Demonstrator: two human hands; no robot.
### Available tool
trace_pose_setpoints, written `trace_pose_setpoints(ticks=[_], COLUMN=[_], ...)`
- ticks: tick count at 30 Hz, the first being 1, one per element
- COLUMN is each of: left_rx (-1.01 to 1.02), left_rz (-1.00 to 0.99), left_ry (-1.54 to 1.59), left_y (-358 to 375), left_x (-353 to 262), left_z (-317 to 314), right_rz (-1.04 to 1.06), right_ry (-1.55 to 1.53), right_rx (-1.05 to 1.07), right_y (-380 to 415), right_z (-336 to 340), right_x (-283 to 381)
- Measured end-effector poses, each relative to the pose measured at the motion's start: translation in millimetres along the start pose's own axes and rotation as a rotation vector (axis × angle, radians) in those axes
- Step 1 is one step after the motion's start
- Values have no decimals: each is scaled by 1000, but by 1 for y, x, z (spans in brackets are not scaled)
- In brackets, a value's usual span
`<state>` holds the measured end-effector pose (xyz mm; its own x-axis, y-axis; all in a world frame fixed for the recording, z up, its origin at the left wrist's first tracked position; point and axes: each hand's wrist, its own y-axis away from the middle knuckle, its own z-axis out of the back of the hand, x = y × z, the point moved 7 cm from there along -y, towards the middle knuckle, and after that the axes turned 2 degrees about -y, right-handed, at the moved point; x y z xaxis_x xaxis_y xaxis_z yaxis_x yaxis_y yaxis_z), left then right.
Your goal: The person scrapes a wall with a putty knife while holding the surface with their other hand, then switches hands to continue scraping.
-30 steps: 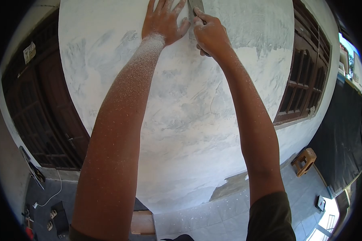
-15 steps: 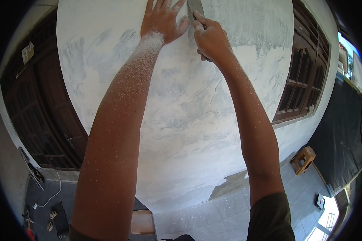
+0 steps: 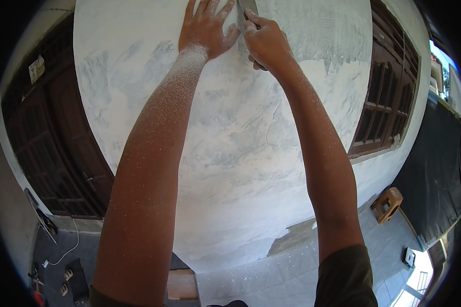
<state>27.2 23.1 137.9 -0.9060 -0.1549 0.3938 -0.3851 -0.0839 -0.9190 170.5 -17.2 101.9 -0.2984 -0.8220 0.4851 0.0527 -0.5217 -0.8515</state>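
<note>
My left hand lies flat on the white, grey-smeared wall, its fingers spread and dusted with white powder, as is the wrist. Just to its right, my right hand is wrapped round the dark handle of a scraper. The metal blade points up against the wall near the top edge of the view, where its far end is cut off. A thin crack runs down the plaster below my right hand.
Dark wooden doors stand at the left, a wooden window at the right. A brown stool sits on the tiled floor by a black sheet. A white cable and sandals lie lower left.
My right hand and the scraper have shifted slightly up and to the left. My left hand has stayed nearly in place on the wall.
</note>
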Motion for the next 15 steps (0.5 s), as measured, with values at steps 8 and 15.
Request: trace_pose_setpoints(ticks=[8,15], left_rx=[-43,-69], left_rz=[-26,-8], left_ry=[-64,-4], left_y=[-1,-3], left_x=[-1,0], left_z=[0,3], right_rz=[15,-11], right_ry=[37,49], right_rx=[2,33], right_y=[-5,3], right_z=[-3,-2], right_x=[-2,-10])
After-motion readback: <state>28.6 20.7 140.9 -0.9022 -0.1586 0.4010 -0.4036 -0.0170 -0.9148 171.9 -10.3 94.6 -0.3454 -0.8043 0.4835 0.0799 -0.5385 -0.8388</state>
